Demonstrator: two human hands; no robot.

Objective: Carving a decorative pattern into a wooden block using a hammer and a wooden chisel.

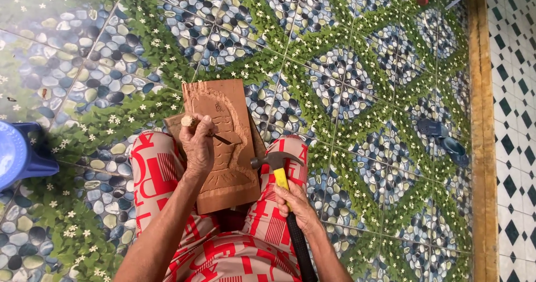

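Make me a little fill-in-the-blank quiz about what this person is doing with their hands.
1. The right hand holds a ____ with a yellow and black handle.
2. The left hand holds a chisel against a carved ____ panel.
3. The panel rests on the person's ____.
4. The floor tiles show pebbles and ____ leaves.

Missing words: hammer; wooden; lap; green

Your wooden carving board (pixel 226 148) is a reddish-brown rectangular slab with a relief figure cut into it, lying tilted across your knees. Your chisel (pixel 207 130) has a pale wooden handle, its dark blade touching the carving. Your hammer (pixel 279 173) has a dark claw head and a yellow-and-black handle, beside the board's right edge.
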